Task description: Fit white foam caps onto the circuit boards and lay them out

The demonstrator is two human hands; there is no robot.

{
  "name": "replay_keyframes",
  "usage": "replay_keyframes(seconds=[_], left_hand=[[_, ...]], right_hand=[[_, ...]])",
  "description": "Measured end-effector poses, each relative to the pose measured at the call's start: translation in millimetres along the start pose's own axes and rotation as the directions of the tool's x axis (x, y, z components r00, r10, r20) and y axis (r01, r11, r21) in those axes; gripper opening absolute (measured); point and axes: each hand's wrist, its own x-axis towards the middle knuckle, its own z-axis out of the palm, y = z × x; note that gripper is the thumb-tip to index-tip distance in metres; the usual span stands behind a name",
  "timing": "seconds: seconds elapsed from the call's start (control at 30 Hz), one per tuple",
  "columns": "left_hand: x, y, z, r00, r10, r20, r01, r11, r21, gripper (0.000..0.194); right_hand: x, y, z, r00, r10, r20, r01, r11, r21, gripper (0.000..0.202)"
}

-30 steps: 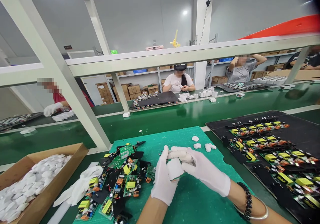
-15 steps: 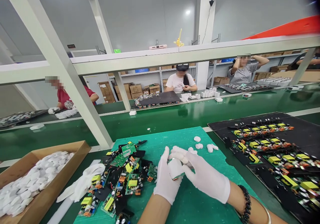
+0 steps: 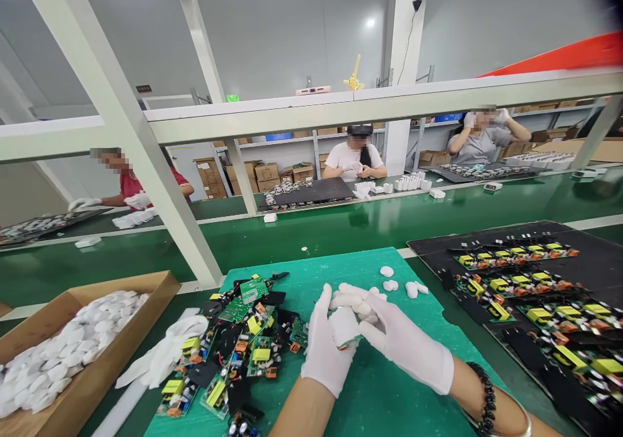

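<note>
My left hand point(image 3: 324, 359), in a white glove, is closed around a circuit board point(image 3: 351, 343) covered by a flat white piece point(image 3: 343, 325). Only a thin green edge of that board shows below the white. My right hand point(image 3: 411, 345), gloved too, has its fingers curled against the far and right sides of the same piece; their tips are partly hidden. Both hands are over a green mat point(image 3: 389, 398). To their left lies a heap of circuit boards point(image 3: 260, 354) with yellow and orange parts. Several white lumps point(image 3: 387, 271) rest beyond my right hand.
A cardboard box point(image 3: 121, 330) of white lumps stands at the left, beside white gloves point(image 3: 168, 352). Rows of boards lie on a black sheet point(image 3: 433, 249) at the right. A white frame post point(image 3: 165, 193) rises ahead. Co-workers sit across the green conveyor belt point(image 3: 316, 229).
My hands stay around the white-covered board with only a slight shift. The view has moved a little. Across the belt, the co-worker at the left has reached an arm farther left.
</note>
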Motion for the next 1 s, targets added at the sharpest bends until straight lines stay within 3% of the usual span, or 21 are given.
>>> replay_keyframes(seconds=[0.07,0.17,0.23,0.37,0.5,0.67,0.77,0.93,1.0], left_hand=[[-2,1,2.9,1.000,0.007,0.022,-0.007,1.000,-0.002,0.033],[-5,3,6.3,0.999,0.028,0.035,-0.029,0.999,0.016,0.032],[-6,4,7.3,0.999,0.045,0.019,-0.046,0.998,0.033,0.031],[-9,5,7.6,0.996,0.085,-0.022,-0.083,0.993,0.090,0.030],[-17,6,6.0,0.979,0.202,-0.026,-0.197,0.973,0.121,0.020],[-14,7,-6.1,0.957,0.289,0.026,-0.290,0.946,0.148,0.031],[-2,7,-17.8,0.912,0.409,0.041,-0.402,0.867,0.296,0.048],[6,5,-27.0,0.799,0.592,0.110,-0.540,0.625,0.563,0.068],[4,5,-26.3,0.790,0.600,0.128,-0.545,0.592,0.593,0.069]], right_hand=[[0,0,0,1.000,-0.002,0.001,0.002,1.000,-0.024,0.056],[-1,-1,-1,1.000,-0.018,0.026,0.016,0.996,0.082,0.053],[-2,-1,-1,0.999,-0.023,0.030,0.018,0.989,0.149,0.052],[-2,-3,0,1.000,0.008,-0.002,-0.008,0.992,0.126,0.053],[-1,-7,0,0.999,-0.027,0.038,0.017,0.968,0.252,0.051],[1,-7,-2,0.999,-0.047,0.008,0.045,0.988,0.145,0.051],[3,-8,-2,0.998,-0.056,0.021,0.050,0.977,0.206,0.054],[5,-14,0,0.997,-0.075,0.008,0.067,0.932,0.355,0.053],[6,-15,-1,0.994,-0.107,0.016,0.089,0.894,0.440,0.053]])
